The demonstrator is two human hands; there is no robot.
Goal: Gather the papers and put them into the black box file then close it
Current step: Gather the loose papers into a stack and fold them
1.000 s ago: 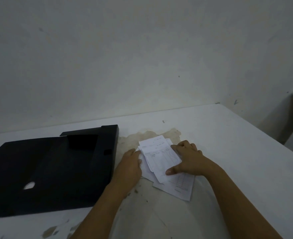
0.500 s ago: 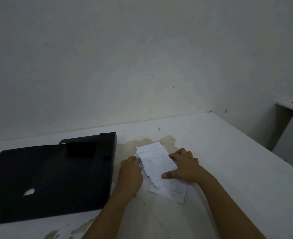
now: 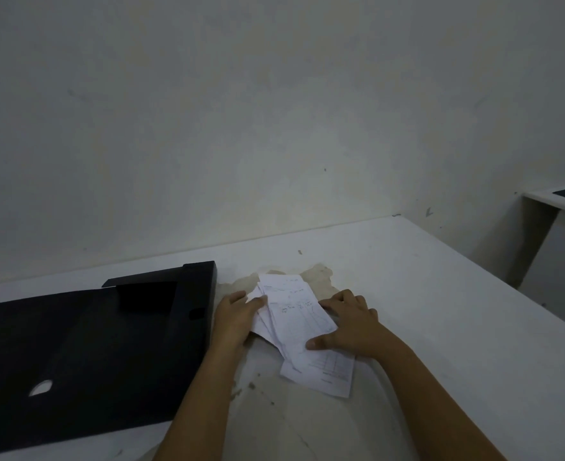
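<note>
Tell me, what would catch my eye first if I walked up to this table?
Probably the white papers, fanned in a loose pile on a stained patch of the white table, with the left hand at one side and the right hand pressing on the other. Just left of them lies the black box file, open and flat.

A bare office-like room: a plain stained white table (image 3: pixel 424 294) against a blank off-white wall (image 3: pixel 241 111), another white desk (image 3: pixel 547 202) at three o'clock.
</note>
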